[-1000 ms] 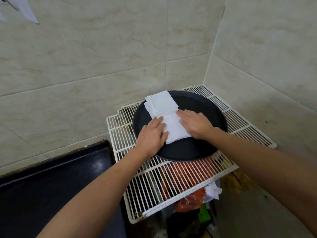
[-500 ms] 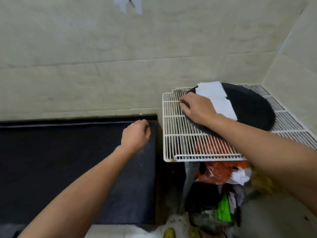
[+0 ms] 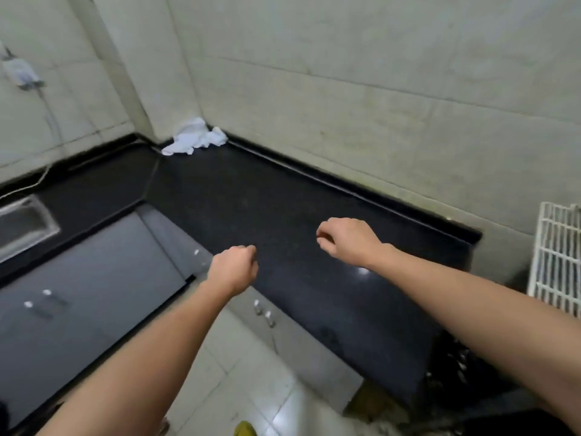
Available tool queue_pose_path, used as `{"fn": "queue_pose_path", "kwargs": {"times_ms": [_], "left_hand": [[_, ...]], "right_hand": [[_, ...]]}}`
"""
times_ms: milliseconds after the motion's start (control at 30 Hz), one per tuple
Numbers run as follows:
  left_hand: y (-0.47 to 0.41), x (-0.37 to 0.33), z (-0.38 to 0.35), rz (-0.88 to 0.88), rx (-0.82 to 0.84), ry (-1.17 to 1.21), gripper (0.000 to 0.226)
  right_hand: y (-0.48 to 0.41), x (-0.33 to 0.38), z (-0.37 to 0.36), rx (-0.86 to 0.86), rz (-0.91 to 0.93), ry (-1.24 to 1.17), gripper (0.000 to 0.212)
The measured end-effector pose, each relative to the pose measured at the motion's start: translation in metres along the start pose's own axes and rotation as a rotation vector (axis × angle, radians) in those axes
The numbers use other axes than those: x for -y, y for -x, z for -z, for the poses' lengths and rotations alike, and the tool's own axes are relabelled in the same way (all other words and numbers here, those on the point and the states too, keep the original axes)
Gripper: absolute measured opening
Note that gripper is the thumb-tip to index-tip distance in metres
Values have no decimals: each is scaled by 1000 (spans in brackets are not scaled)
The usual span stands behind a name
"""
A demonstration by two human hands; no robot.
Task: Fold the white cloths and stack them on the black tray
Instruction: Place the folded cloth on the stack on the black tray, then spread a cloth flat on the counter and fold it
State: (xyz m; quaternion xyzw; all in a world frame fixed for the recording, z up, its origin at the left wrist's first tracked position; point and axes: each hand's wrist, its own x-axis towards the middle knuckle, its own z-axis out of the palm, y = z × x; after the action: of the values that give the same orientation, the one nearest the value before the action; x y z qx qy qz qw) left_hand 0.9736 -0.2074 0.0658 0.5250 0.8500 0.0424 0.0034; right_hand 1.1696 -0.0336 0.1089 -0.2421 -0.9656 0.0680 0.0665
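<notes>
A crumpled pile of white cloths [image 3: 196, 137] lies in the far corner of the black countertop [image 3: 283, 215], against the tiled wall. My left hand [image 3: 234, 269] hovers over the counter's front edge, fingers loosely curled, holding nothing. My right hand [image 3: 349, 240] hangs above the middle of the counter, fingers loosely curled and empty too. Both hands are well short of the cloths. The black tray and its folded cloths are out of view to the right.
The white wire rack [image 3: 556, 256] shows at the right edge. A steel sink [image 3: 22, 225] sits at the far left of the counter. Grey cabinet doors [image 3: 94, 294] run below the counter, with tiled floor [image 3: 251, 388] beneath me.
My view has swung left from the tray to the long counter. Both hands left the folded cloth on the tray and now hang empty over the counter.
</notes>
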Motion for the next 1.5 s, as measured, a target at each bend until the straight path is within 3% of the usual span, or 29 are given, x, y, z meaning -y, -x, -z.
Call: {"fn": "queue_pose_path", "kwargs": {"times_ms": [467,733,1167,1500], "left_hand": [[-19,315,34,184,54,-66,24],[-85,397,20,188,92,0,24],[-267,547,36,262,87,8,23],[-347,672,23,275,133,63,24]], "right_hand": [[-252,214,-89,79,111,-67,30],[-371,240,-118,121,98,-62,31],[-634,259,-160,186,96,-108,34],[-769,305,-200,267,84,-84,31]]}}
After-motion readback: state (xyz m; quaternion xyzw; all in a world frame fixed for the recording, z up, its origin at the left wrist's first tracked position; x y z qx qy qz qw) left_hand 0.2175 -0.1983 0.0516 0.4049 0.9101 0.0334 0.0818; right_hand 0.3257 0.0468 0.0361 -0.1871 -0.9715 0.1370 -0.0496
